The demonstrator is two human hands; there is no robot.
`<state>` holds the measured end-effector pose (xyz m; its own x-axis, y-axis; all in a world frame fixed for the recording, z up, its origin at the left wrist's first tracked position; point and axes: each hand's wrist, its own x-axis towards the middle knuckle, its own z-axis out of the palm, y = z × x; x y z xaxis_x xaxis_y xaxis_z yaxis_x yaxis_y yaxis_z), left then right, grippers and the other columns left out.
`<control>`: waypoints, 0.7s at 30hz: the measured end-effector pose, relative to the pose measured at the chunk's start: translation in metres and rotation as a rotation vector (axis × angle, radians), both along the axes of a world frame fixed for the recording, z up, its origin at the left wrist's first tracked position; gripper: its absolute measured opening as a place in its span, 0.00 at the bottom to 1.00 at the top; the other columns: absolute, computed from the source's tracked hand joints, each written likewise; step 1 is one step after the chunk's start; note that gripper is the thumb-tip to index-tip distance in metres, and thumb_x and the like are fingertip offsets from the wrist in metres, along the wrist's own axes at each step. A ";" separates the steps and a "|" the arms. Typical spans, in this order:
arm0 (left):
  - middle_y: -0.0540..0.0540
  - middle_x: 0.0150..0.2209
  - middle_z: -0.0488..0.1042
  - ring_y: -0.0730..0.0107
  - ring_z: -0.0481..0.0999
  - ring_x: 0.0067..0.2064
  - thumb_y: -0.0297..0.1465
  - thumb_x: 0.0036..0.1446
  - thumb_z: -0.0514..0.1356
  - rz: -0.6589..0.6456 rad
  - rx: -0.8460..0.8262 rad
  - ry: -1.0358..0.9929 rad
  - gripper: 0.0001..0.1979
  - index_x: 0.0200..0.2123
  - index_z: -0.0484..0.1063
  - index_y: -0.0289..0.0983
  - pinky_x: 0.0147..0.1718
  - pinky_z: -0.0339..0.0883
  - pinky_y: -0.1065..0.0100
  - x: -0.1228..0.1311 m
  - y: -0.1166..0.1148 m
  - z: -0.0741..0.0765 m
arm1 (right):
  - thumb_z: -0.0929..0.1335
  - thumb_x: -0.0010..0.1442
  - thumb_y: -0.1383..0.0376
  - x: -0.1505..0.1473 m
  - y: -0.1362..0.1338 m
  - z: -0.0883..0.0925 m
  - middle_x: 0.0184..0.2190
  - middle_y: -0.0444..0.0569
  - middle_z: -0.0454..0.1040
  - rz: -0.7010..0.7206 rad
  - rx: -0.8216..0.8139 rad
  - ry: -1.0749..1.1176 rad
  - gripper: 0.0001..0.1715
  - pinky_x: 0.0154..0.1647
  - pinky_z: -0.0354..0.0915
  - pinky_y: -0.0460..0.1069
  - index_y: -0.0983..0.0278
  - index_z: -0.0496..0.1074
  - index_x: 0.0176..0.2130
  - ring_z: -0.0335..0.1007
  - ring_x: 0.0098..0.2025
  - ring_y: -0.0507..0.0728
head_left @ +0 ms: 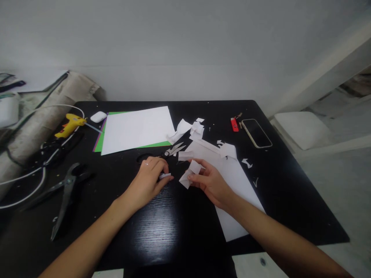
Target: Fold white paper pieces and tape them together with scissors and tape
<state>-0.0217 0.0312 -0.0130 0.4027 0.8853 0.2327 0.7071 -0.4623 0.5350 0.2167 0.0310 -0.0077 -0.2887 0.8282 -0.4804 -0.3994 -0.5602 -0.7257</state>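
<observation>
My left hand (150, 175) rests on the black table (162, 231) with its fingers curled round a small white paper scrap (165, 176). My right hand (210, 181) pinches a folded white paper piece (189, 173) just to the right of it, a few centimetres apart. Black-handled scissors (169, 151) lie just beyond both hands, blades pointing right. A large white sheet (234, 185) lies under my right hand and forearm. Several white offcuts (197, 129) are scattered beyond it.
A stack of white, green and purple sheets (136, 129) lies at the back. A yellow glue gun (69, 124), a white earbud case (98, 116), cables and pliers (65, 193) sit on the left. A red lighter (234, 124) and a phone (256, 133) lie back right.
</observation>
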 end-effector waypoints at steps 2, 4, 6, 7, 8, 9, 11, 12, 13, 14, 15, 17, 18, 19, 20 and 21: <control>0.49 0.36 0.76 0.65 0.74 0.36 0.35 0.67 0.63 0.057 -0.066 -0.097 0.06 0.38 0.72 0.40 0.37 0.68 0.63 0.000 -0.001 0.002 | 0.82 0.43 0.70 0.000 0.000 0.001 0.35 0.41 0.80 -0.006 -0.001 0.010 0.35 0.44 0.74 0.50 0.60 0.76 0.50 0.78 0.38 0.54; 0.52 0.32 0.75 0.71 0.72 0.29 0.38 0.66 0.65 0.161 -0.118 -0.225 0.08 0.37 0.72 0.40 0.29 0.66 0.68 0.002 -0.003 0.002 | 0.83 0.44 0.69 0.000 0.000 0.002 0.34 0.41 0.79 -0.004 -0.002 0.021 0.32 0.44 0.74 0.49 0.60 0.77 0.49 0.77 0.38 0.53; 0.53 0.30 0.75 0.73 0.71 0.26 0.39 0.63 0.68 0.245 -0.182 -0.390 0.10 0.38 0.73 0.40 0.25 0.66 0.70 0.004 -0.005 0.003 | 0.83 0.46 0.68 0.000 0.000 0.003 0.33 0.40 0.79 0.010 -0.005 0.028 0.29 0.45 0.73 0.49 0.61 0.78 0.47 0.76 0.38 0.53; 0.53 0.29 0.75 0.74 0.71 0.25 0.40 0.62 0.69 0.263 -0.238 -0.482 0.11 0.39 0.73 0.40 0.23 0.66 0.71 0.006 -0.006 0.003 | 0.83 0.46 0.67 -0.001 0.000 0.004 0.33 0.40 0.78 0.015 -0.005 0.029 0.28 0.46 0.73 0.49 0.61 0.78 0.46 0.76 0.38 0.53; 0.53 0.28 0.74 0.74 0.71 0.24 0.40 0.61 0.69 0.264 -0.312 -0.573 0.12 0.40 0.73 0.40 0.21 0.65 0.72 0.009 -0.007 0.003 | 0.83 0.46 0.66 -0.001 -0.001 0.004 0.33 0.40 0.78 0.013 -0.004 0.029 0.27 0.46 0.72 0.49 0.61 0.78 0.45 0.76 0.38 0.53; 0.54 0.26 0.73 0.74 0.71 0.22 0.40 0.61 0.69 0.247 -0.394 -0.656 0.12 0.41 0.73 0.40 0.19 0.65 0.73 0.012 -0.008 0.004 | 0.83 0.45 0.66 -0.001 -0.001 0.005 0.33 0.40 0.78 0.009 -0.001 0.030 0.27 0.46 0.72 0.49 0.61 0.78 0.44 0.76 0.38 0.53; 0.55 0.24 0.72 0.75 0.71 0.20 0.39 0.62 0.68 0.196 -0.533 -0.780 0.12 0.43 0.72 0.40 0.16 0.65 0.74 0.018 -0.011 0.006 | 0.83 0.46 0.64 -0.002 -0.002 0.004 0.34 0.41 0.79 0.005 0.016 0.028 0.24 0.47 0.71 0.50 0.61 0.78 0.42 0.76 0.38 0.53; 0.55 0.24 0.73 0.75 0.71 0.19 0.39 0.62 0.67 0.169 -0.579 -0.818 0.12 0.43 0.72 0.39 0.16 0.66 0.74 0.020 -0.013 0.008 | 0.83 0.47 0.63 -0.003 -0.002 0.004 0.34 0.41 0.79 0.006 0.033 0.017 0.23 0.47 0.71 0.50 0.62 0.77 0.41 0.76 0.39 0.53; 0.54 0.24 0.73 0.75 0.71 0.19 0.39 0.63 0.67 0.146 -0.610 -0.840 0.12 0.43 0.72 0.38 0.17 0.67 0.74 0.023 -0.015 0.010 | 0.83 0.48 0.62 -0.003 -0.002 0.003 0.35 0.42 0.79 0.007 0.057 -0.006 0.21 0.47 0.71 0.50 0.62 0.77 0.40 0.75 0.39 0.54; 0.54 0.23 0.74 0.76 0.72 0.19 0.39 0.63 0.67 0.127 -0.627 -0.853 0.12 0.43 0.73 0.38 0.17 0.69 0.74 0.024 -0.017 0.011 | 0.83 0.49 0.60 -0.003 -0.003 0.002 0.34 0.42 0.79 0.005 0.087 -0.044 0.21 0.46 0.70 0.50 0.63 0.77 0.38 0.75 0.38 0.54; 0.54 0.23 0.74 0.75 0.72 0.19 0.39 0.64 0.66 0.118 -0.634 -0.856 0.12 0.42 0.73 0.37 0.18 0.69 0.74 0.026 -0.018 0.013 | 0.83 0.49 0.59 -0.002 -0.003 0.001 0.33 0.41 0.79 -0.001 0.120 -0.094 0.20 0.44 0.70 0.50 0.63 0.76 0.37 0.74 0.36 0.54; 0.53 0.24 0.74 0.76 0.73 0.19 0.38 0.64 0.66 0.127 -0.619 -0.850 0.11 0.42 0.74 0.36 0.19 0.71 0.74 0.028 -0.021 0.015 | 0.83 0.49 0.58 -0.002 -0.003 0.000 0.29 0.40 0.77 -0.017 0.182 -0.202 0.21 0.40 0.68 0.49 0.63 0.74 0.34 0.71 0.33 0.53; 0.53 0.25 0.75 0.76 0.74 0.20 0.37 0.64 0.66 0.141 -0.599 -0.849 0.10 0.43 0.75 0.36 0.19 0.71 0.75 0.028 -0.022 0.015 | 0.83 0.49 0.57 -0.002 -0.004 0.000 0.28 0.40 0.76 -0.021 0.205 -0.247 0.21 0.38 0.68 0.48 0.63 0.73 0.34 0.70 0.32 0.52; 0.52 0.28 0.76 0.77 0.74 0.21 0.37 0.64 0.66 0.157 -0.577 -0.855 0.10 0.43 0.75 0.36 0.20 0.72 0.75 0.029 -0.023 0.014 | 0.82 0.49 0.57 -0.002 -0.004 0.000 0.28 0.40 0.76 -0.019 0.221 -0.280 0.21 0.37 0.67 0.48 0.62 0.73 0.34 0.69 0.31 0.52; 0.51 0.30 0.76 0.77 0.75 0.22 0.36 0.63 0.67 0.173 -0.555 -0.864 0.11 0.44 0.74 0.37 0.20 0.72 0.75 0.030 -0.024 0.013 | 0.82 0.50 0.56 -0.002 -0.004 0.000 0.28 0.40 0.76 -0.017 0.233 -0.305 0.21 0.37 0.67 0.48 0.62 0.73 0.34 0.69 0.31 0.53; 0.51 0.32 0.77 0.77 0.75 0.24 0.36 0.62 0.68 0.185 -0.540 -0.868 0.11 0.44 0.74 0.37 0.21 0.72 0.75 0.031 -0.025 0.011 | 0.82 0.50 0.56 -0.003 -0.004 0.000 0.28 0.40 0.76 -0.018 0.239 -0.324 0.22 0.37 0.67 0.48 0.62 0.73 0.34 0.70 0.31 0.53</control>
<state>0.0090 0.0067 -0.0023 0.1337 0.9887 -0.0685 0.0147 0.0671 0.9976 0.2139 0.0267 -0.0081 -0.1388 0.9310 -0.3377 -0.1369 -0.3557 -0.9245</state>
